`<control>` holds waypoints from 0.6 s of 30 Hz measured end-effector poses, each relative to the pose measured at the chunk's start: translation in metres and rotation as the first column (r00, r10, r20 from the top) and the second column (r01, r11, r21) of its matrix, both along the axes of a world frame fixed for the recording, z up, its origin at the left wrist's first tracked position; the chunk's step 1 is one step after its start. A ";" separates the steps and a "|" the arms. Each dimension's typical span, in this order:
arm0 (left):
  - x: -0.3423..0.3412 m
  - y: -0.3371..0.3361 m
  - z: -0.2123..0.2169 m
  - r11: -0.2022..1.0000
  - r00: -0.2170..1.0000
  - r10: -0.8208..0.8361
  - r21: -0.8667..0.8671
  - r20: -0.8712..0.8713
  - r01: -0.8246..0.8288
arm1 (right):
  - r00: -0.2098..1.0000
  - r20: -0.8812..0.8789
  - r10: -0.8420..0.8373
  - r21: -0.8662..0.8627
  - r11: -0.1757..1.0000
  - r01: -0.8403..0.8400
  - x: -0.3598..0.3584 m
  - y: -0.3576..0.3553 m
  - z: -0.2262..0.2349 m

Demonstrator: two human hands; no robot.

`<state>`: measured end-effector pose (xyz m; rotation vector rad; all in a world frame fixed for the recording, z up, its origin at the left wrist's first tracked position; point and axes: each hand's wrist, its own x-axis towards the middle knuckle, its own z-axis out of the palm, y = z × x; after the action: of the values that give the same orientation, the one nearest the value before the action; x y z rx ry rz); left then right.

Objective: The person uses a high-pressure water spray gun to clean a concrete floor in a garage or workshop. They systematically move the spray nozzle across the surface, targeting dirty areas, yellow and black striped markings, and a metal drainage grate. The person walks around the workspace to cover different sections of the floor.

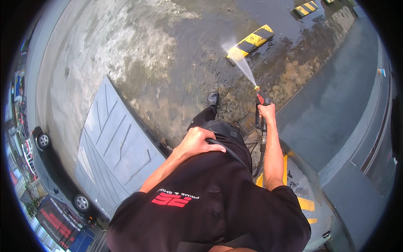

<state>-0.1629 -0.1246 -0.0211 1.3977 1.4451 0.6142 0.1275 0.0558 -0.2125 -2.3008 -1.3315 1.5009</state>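
Observation:
My right hand [267, 112] grips a black and red pressure-washer gun [261, 110], held out in front of me. A narrow white jet [244, 67] leaves its brass nozzle and strikes a yellow and black striped wheel stop [252, 40] on the wet concrete floor [159, 50]. My left hand [197, 142] rests against my hip, its fingers curled over the black hose [230, 151] that runs across my waist and down under the gun. I wear a black shirt and dark trousers, and one black shoe [213, 99] shows ahead.
A grey ribbed floor mat [115, 147] lies on the ground to my left. A grey car body [336, 126] fills the right side. A second striped wheel stop [305, 8] sits farther off. Yellow floor markings [305, 204] show at lower right, and a dark car [50, 168] stands far left.

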 end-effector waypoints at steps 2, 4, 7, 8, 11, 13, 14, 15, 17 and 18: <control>-0.017 0.017 0.002 0.997 0.998 0.061 0.041 -0.017 -0.060 | 0.993 -0.115 -0.040 -0.057 0.998 0.034 -0.011 0.016 0.013; -0.028 0.032 0.006 0.985 0.992 0.127 0.115 -0.009 -0.126 | 0.981 -0.159 -0.114 -0.059 0.993 0.106 -0.020 0.032 0.013; -0.040 0.049 0.015 0.956 0.981 0.187 0.239 -0.057 -0.169 | 0.965 -0.161 -0.206 -0.017 0.978 0.206 -0.033 0.052 0.017; -0.045 0.055 0.019 0.956 0.981 0.182 0.246 -0.067 -0.160 | 0.964 -0.154 -0.214 -0.020 0.977 0.214 -0.036 0.055 0.018; -0.052 0.072 0.031 0.945 0.984 0.167 0.292 -0.056 -0.144 | 0.968 -0.167 -0.188 -0.047 0.982 0.183 -0.040 0.069 0.025; -0.057 0.085 0.036 0.936 0.988 0.142 0.334 -0.065 -0.113 | 0.957 -0.196 -0.215 -0.061 0.976 0.207 -0.036 0.070 0.028; -0.060 0.092 0.039 0.931 0.989 0.123 0.356 -0.085 -0.085 | 0.926 -0.239 -0.291 -0.021 0.955 0.294 -0.033 0.068 0.028; -0.062 0.100 0.040 0.924 0.989 0.103 0.378 -0.105 -0.056 | 0.903 -0.272 -0.332 -0.025 0.941 0.339 -0.028 0.071 0.029; -0.066 0.117 0.036 0.867 0.991 0.095 0.497 -0.095 -0.035 | 0.849 -0.320 -0.421 -0.049 0.902 0.429 -0.013 0.064 0.035; -0.069 0.125 0.036 0.851 0.992 0.069 0.525 -0.104 -0.004 | 0.851 -0.321 -0.416 -0.062 0.906 0.419 -0.004 0.057 0.040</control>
<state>-0.2319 0.0009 0.0148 1.8596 1.4599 1.0216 0.1230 0.1130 -0.1730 -2.0331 -0.6918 1.6142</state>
